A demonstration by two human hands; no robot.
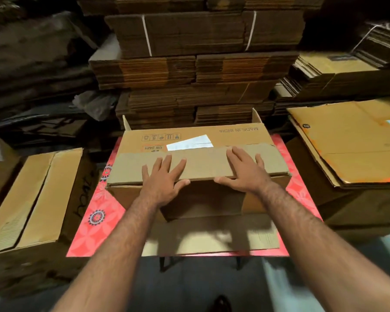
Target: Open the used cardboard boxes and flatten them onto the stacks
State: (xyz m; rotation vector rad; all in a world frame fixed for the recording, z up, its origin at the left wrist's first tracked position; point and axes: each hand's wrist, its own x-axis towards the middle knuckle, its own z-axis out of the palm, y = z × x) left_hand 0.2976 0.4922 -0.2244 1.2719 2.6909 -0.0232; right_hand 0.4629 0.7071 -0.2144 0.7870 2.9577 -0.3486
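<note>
Both hands lie flat on the cardboard box point(198, 167). Left hand point(164, 179): fingers straight and spread over the near top flap point(198, 164), thumb hooked under its front edge. Right hand point(245, 171): same posture, thumb at the flap edge pointing inward. Neither hand closes round anything; both press down.

Position: box sits mid-table on the pink patterned table point(95, 221), open side facing the person, lower flap point(212, 235) folded out toward the near table edge. Far panel reads "MADE IN INDIA", upside down from here, with a white label point(189, 143) beside the handling marks.

Handling, judged: empty corrugated board, so light; stiff across the panels, weak along the scored creases. Should fold at corners under palm pressure, not resist. Surface dry, matte; little slip expected. Best hold looks like flap edges or opposite corners, pushing diagonally so the sleeve collapses flat. Flap edges are thin and may tear if yanked.

Room: tight. Tall flattened stacks point(196, 70) stand just behind the table. A closed box point(36, 199) sits at left, near the table. A low stack of flat sheets point(351, 143) lies at right, its top open and near. Dark floor toward the person is the only open side.
</note>
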